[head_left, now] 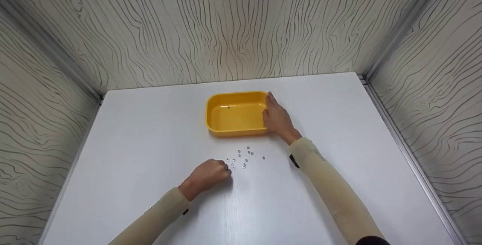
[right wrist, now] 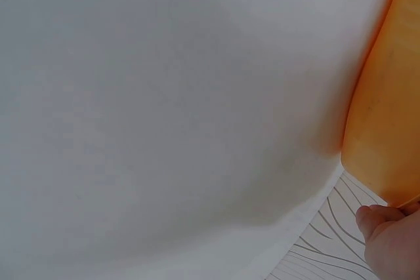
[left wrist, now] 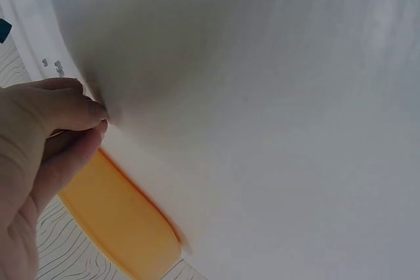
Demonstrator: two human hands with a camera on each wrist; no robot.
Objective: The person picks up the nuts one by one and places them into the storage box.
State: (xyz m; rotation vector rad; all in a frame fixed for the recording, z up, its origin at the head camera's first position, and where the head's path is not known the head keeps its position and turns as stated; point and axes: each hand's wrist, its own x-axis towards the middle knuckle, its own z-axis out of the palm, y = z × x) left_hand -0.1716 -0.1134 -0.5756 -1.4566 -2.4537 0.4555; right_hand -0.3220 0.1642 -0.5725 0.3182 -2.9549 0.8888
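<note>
My left hand [head_left: 211, 174] is low over the white table, its thumb and forefinger pinched together at the table surface. A tiny pale bit shows at those fingertips in the left wrist view, probably a small nut; the fingers hide most of it. Several small silvery nuts [head_left: 239, 155] lie scattered just beyond and to the right of that hand. Farther back stands a yellow plastic bin [head_left: 237, 132], with one small dark piece [head_left: 228, 107] inside. My right hand [head_left: 278, 118] grips the bin's right side, thumb over the rim and fingers along the outside.
The white table [head_left: 150, 132] meets a wood-grain patterned back panel [head_left: 233, 30] just behind the bin. Similar panels stand left and right, with metal rails [head_left: 410, 173] along the sides.
</note>
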